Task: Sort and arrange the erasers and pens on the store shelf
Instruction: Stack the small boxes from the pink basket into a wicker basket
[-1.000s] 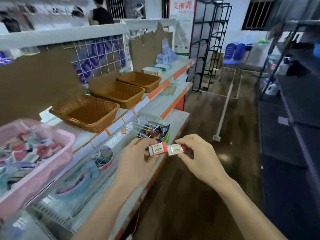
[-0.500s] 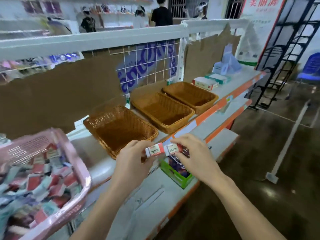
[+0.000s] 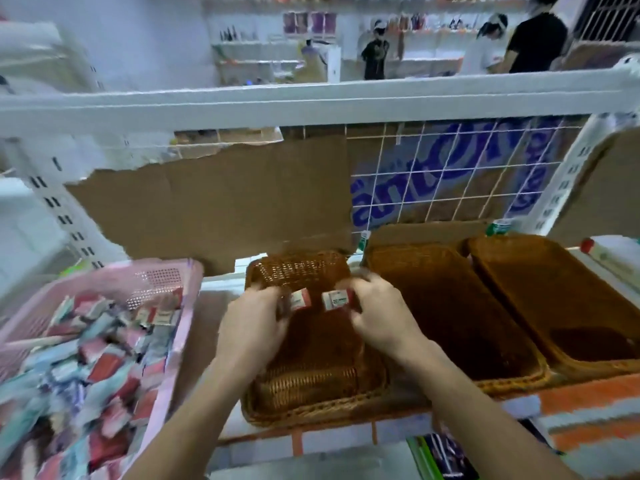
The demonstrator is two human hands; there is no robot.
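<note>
My left hand (image 3: 256, 327) pinches an eraser (image 3: 299, 300), my right hand (image 3: 377, 317) a second eraser (image 3: 337, 299), both over the far end of the left basket (image 3: 311, 412), likely to lay them side by side, apart from the pink bin (image 3: 188, 306).

We see everything through one wide-angle camera worn on the head, facing forward and down at the shelf (image 3: 588, 400). We stand close: both forearms rise from the bottom edge. The left hand (image 3: 252, 327) and right hand (image 3: 377, 317) sit mid-frame over the nearest wicker basket (image 3: 311, 410), pinching the left eraser (image 3: 299, 299) and right eraser (image 3: 337, 299). The pink basket (image 3: 156, 275) is cut off at lower left. Above the bowed white rail (image 3: 311, 98) we look across to distant people (image 3: 375, 53).
</note>
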